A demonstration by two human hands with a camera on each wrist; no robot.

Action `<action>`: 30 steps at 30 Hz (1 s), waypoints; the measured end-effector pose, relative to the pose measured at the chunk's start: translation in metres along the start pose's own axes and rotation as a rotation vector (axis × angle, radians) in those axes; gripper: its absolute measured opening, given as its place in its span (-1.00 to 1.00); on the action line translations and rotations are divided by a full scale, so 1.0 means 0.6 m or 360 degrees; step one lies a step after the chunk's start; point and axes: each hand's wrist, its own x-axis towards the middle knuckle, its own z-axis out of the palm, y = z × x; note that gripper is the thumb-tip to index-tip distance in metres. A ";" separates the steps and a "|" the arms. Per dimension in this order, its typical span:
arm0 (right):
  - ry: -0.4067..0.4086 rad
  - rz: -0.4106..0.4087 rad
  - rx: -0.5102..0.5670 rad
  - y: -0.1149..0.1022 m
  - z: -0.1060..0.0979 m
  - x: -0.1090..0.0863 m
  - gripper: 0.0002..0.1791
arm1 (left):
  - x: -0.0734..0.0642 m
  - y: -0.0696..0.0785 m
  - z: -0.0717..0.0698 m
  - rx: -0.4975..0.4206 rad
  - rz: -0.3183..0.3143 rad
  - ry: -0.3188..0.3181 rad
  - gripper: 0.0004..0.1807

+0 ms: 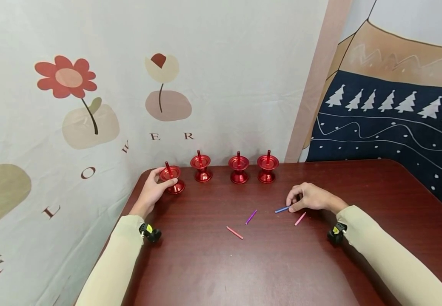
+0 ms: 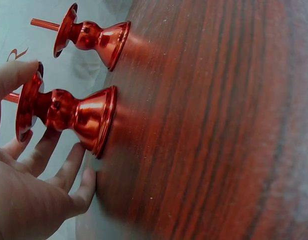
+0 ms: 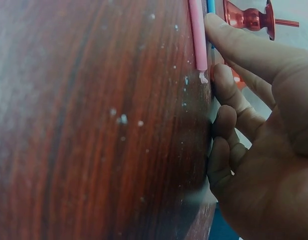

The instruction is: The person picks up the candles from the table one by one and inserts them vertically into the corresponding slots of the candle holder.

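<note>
Dark red table [image 1: 205, 263]: open room towards the person, back-left corner near the left hand [image 1: 153, 191], which curls round the leftmost red stand [image 1: 178, 186]; best kept level, inside that edge. Right hand [image 1: 309, 197], thumb and finger nearly together, pinches one end of the blue stick [image 1: 282, 209]; a light grip should suit, avoiding the pink stick [image 1: 300, 219] nearby.

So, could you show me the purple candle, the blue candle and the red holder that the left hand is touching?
Purple candle [image 1: 251, 217]: head view, midway along its length.
Blue candle [image 1: 281, 209]: head view, on its uncovered length.
Red holder [image 2: 60, 111]: left wrist view, on its stem's rounded bulge.
</note>
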 end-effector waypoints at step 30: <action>0.0172 -0.0016 0.0120 0.013 -0.014 -0.022 -0.93 | -0.031 -0.002 0.023 0.0014 0.0069 -0.0154 -0.12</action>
